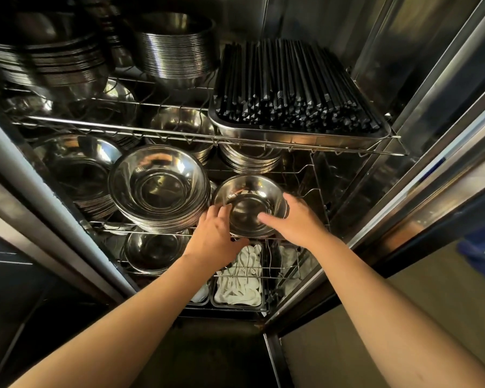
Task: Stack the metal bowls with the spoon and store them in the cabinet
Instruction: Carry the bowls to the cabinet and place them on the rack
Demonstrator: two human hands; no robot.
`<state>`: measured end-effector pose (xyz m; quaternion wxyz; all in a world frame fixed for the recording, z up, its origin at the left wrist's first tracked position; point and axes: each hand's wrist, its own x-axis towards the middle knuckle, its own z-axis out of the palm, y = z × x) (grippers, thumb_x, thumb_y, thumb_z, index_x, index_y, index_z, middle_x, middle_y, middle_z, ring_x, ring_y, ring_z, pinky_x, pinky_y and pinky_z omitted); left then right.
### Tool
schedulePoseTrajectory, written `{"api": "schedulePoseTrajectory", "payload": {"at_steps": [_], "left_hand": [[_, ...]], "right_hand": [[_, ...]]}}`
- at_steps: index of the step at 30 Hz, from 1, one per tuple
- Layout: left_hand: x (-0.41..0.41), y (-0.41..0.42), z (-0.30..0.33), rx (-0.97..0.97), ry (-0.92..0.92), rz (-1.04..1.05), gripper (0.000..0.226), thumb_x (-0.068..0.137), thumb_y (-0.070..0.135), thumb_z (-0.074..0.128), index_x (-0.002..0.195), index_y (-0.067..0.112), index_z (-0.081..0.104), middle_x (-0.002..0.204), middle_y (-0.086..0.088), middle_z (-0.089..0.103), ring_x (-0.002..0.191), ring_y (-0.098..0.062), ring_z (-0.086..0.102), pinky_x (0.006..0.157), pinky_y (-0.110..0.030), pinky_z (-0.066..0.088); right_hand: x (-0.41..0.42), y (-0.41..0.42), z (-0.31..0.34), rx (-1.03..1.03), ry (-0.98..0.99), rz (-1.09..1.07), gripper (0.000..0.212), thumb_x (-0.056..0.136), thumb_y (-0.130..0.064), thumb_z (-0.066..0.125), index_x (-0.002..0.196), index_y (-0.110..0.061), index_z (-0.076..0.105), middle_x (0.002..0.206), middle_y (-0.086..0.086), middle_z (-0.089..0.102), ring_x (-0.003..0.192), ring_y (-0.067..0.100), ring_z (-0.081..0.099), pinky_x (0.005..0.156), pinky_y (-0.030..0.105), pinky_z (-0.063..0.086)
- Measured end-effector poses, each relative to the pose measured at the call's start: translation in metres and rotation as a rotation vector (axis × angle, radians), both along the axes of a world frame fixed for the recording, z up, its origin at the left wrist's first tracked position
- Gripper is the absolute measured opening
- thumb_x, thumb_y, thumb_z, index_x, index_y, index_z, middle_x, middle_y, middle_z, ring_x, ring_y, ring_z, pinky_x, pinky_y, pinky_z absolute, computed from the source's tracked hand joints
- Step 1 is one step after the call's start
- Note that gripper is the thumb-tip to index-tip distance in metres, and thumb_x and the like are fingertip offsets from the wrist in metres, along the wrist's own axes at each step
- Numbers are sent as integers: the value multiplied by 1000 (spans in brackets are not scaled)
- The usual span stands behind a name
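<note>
A small stack of metal bowls [247, 203] sits on the middle wire shelf [314, 191] of the open steel cabinet, right of a taller bowl stack [158, 186]. My left hand [216, 233] grips the stack's near left rim, fingers over the edge. My right hand [294, 219] holds its right side, thumb reaching into the top bowl. No spoon shows inside the bowl.
The upper wire shelf carries a tray of black chopsticks [294, 93] and more bowl stacks [177, 51]. Below, trays hold white spoons [240, 278] and another bowl [154, 247]. The cabinet door frame [420, 152] stands open on the right.
</note>
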<state>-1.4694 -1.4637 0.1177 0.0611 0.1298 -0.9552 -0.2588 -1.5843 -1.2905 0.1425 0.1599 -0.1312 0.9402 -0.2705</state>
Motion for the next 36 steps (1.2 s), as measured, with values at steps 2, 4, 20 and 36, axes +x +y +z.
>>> {"api": "schedulePoseTrajectory", "payload": {"at_steps": [2, 4, 20, 36], "left_hand": [[9, 5, -1, 112, 44, 68, 97, 75, 53, 77, 151, 16, 30, 145, -10, 41, 134, -29, 42, 112, -40, 35], [14, 8, -2, 238, 33, 114, 101, 74, 51, 79, 153, 15, 27, 147, -10, 39, 135, -27, 42, 108, -34, 36], [13, 1, -1, 390, -23, 129, 94, 75, 51, 78, 151, 15, 35, 150, -7, 45, 137, -24, 43, 100, -26, 32], [15, -19, 6, 336, -78, 20, 94, 79, 52, 76, 154, 18, 31, 150, -7, 44, 136, -23, 43, 105, -30, 36]], "right_hand": [[-10, -2, -2, -44, 7, -87, 82, 91, -56, 60, 158, -22, 27, 162, 8, 34, 144, 32, 39, 111, 51, 38], [-19, -4, -2, -52, 1, -148, 63, 99, -36, 56, 155, -17, 36, 157, 11, 41, 137, 33, 48, 109, 50, 44], [-23, -6, -18, -426, -145, -373, 33, 90, 11, 58, 114, -6, 73, 102, 13, 73, 85, 29, 74, 68, 41, 65], [-2, 1, -15, -83, 83, -153, 25, 101, -26, 54, 119, -14, 67, 100, 7, 73, 90, 25, 70, 81, 45, 61]]}}
